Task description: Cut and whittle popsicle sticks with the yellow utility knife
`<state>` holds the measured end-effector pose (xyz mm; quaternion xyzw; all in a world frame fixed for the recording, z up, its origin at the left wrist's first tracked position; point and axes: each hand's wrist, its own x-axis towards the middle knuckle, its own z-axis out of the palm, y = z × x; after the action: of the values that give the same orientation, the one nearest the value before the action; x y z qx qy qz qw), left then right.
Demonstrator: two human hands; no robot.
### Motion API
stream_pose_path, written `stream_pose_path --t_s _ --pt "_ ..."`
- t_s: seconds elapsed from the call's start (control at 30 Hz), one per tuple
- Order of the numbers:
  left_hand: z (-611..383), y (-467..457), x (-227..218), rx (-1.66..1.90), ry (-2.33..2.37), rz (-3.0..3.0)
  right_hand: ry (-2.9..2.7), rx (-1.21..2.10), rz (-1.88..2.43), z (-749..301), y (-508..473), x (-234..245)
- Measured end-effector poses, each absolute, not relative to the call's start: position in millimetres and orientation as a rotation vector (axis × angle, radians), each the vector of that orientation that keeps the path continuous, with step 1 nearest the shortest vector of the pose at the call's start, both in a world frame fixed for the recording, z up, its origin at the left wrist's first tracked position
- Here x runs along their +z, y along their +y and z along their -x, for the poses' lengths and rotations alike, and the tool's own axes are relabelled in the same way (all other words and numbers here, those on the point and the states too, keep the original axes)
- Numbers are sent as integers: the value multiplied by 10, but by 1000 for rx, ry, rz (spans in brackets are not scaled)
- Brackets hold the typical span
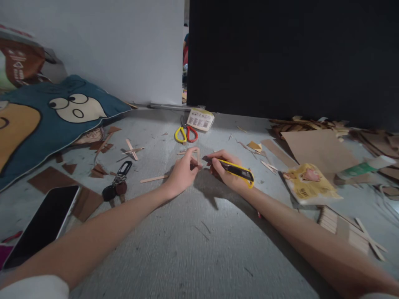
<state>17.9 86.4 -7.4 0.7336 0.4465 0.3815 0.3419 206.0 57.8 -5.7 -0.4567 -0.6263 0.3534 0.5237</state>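
In the middle of the head view, my left hand [183,173] pinches a small piece of wooden craft stick [198,156] between thumb and fingers. Facing it a short gap away, my right hand [227,169] is closed around a yellow and black utility knife [237,170], its blade end pointing toward the left hand. Another craft stick [152,179] lies flat on the table just left of my left wrist. Beyond the hands are scissors [186,134] with one yellow and one red handle, beside a small white packet [201,119].
On the left lie a blue cartoon pillow [62,112], a phone [43,224], keys [115,189] and brown cardboard scraps [46,178]. To the right are a yellow packet [311,182], a glue stick [364,167], cardboard [311,147] and a bundle of craft sticks [341,228]. A black panel [293,54] stands behind.
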Motion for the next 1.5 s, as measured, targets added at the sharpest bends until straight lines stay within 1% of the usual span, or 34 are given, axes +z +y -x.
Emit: stream_pose_path --t_s 0.23,0.37,0.67,1.07,1.5 --pt "-148 881 -86 996 1133 -1911 -1889 393 1024 -2068 526 -84" --pt "-141 895 -100 1009 1111 -1912 -1976 239 936 -2055 544 -67" --pt "-134 925 -141 1033 1082 -1927 -1993 165 876 -2033 574 -103" --pt "-146 930 -117 1036 1048 -1997 -1994 157 869 -2037 573 -98" --pt "-140 916 -96 1036 1008 -2007 -1935 227 914 -2024 584 -110"
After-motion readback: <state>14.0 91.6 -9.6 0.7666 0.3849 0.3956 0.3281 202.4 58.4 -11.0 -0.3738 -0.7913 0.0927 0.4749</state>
